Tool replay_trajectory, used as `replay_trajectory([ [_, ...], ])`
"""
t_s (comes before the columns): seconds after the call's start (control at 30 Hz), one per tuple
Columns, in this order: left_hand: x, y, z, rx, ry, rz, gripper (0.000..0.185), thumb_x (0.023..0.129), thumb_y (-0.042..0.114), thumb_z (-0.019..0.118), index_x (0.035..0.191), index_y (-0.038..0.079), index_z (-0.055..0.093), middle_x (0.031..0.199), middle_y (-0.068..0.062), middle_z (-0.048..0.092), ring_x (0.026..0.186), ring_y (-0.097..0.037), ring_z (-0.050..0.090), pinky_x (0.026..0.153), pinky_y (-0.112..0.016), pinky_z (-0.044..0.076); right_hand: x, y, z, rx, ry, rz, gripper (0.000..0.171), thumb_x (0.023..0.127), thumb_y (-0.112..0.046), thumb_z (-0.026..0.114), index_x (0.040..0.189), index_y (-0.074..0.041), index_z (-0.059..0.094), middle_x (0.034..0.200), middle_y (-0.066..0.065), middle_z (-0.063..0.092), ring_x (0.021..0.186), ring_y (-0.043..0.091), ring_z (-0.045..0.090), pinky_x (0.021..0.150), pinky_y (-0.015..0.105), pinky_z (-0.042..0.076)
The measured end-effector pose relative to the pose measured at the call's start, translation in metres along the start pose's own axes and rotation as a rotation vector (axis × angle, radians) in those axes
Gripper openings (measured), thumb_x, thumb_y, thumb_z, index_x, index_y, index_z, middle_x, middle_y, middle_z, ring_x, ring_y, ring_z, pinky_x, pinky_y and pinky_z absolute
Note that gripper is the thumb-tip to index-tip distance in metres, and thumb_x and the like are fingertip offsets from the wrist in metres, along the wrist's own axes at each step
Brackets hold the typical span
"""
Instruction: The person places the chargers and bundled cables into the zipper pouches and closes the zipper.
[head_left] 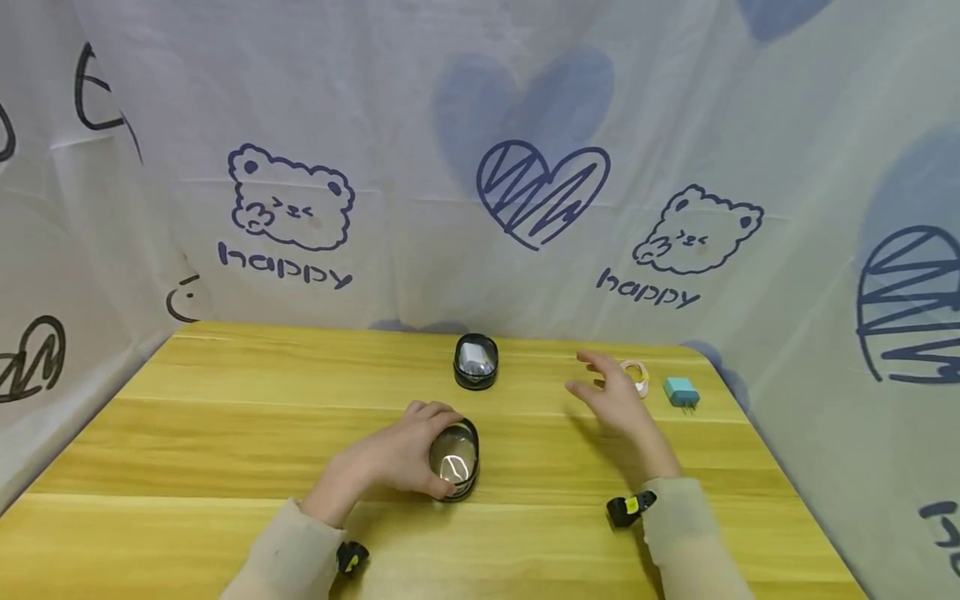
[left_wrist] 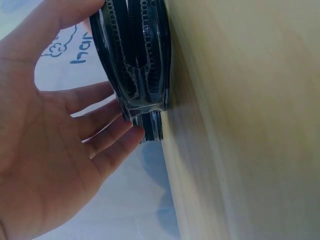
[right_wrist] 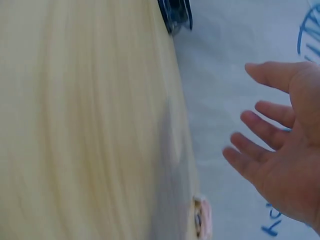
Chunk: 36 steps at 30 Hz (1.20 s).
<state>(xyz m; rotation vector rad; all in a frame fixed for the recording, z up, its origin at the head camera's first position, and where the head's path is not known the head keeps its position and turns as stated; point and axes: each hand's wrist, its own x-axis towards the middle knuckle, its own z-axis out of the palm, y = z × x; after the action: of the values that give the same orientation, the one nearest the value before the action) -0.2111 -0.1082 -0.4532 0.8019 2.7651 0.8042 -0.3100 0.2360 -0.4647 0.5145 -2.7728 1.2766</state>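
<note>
Your left hand [head_left: 397, 458] is wrapped around the near black case [head_left: 455, 459], fingers curled over its far edge and thumb on the near side, so the case is gripped as it rests on the wooden table [head_left: 225, 433] just below the table's centre. The left wrist view shows the same case [left_wrist: 135, 65] side on, with its zipper teeth running round the edge and your fingers [left_wrist: 107, 132] spread along its side. The case's top looks glossy and reflective in the head view. At twelve o'clock from it, well apart and near the back edge, lies a second black case [head_left: 476, 362], its top also shiny; it shows at the upper edge of the right wrist view [right_wrist: 176, 14]. Your right hand [head_left: 617, 393] hovers above the table at about two o'clock from the gripped case, fingers straight and spread, holding nothing; the right wrist view [right_wrist: 285, 145] confirms an empty, relaxed palm. Just past its fingertips, at about three o'clock, a coiled pink cable [head_left: 639, 375] lies on the table, partly hidden by the hand, and just beside that, further toward three o'clock, sits a small teal charger plug [head_left: 681, 391]. The two hands are well apart.
</note>
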Motion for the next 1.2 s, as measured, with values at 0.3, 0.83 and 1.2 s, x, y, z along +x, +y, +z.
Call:
replay_trajectory([
  [0.3,-0.001,-0.002,-0.001,0.01,-0.002,0.014,0.097,0.069,0.032,0.09,0.151,0.001,0.049,0.152,-0.012,0.047,0.134,-0.03,0.042,0.108,-0.051,0.048,0.003,0.026,-0.023,-0.159,0.036,0.107,0.068,0.105,-0.018,0.062,0.158,0.009,0.03,0.163,0.034,0.025,0.149,0.053,0.025,0.121,0.065,0.024],
  [0.83,-0.001,0.0,-0.003,0.008,-0.028,0.0,0.096,0.071,0.036,0.09,0.152,0.003,0.049,0.152,-0.011,0.047,0.136,-0.03,0.041,0.108,-0.051,0.048,0.0,0.059,-0.046,-0.235,-0.159,0.196,0.072,0.106,-0.023,0.054,0.159,0.012,0.02,0.165,0.039,0.003,0.147,0.065,0.004,0.117,0.076,0.014],
  [1.2,-0.002,-0.002,-0.002,0.004,-0.021,-0.01,0.094,0.071,0.035,0.091,0.151,0.006,0.05,0.151,-0.008,0.048,0.133,-0.027,0.042,0.105,-0.049,0.05,0.007,0.064,-0.048,-0.365,-0.121,0.156,0.06,0.103,-0.019,0.062,0.149,0.013,0.042,0.155,0.042,0.031,0.137,0.066,0.027,0.111,0.075,0.024],
])
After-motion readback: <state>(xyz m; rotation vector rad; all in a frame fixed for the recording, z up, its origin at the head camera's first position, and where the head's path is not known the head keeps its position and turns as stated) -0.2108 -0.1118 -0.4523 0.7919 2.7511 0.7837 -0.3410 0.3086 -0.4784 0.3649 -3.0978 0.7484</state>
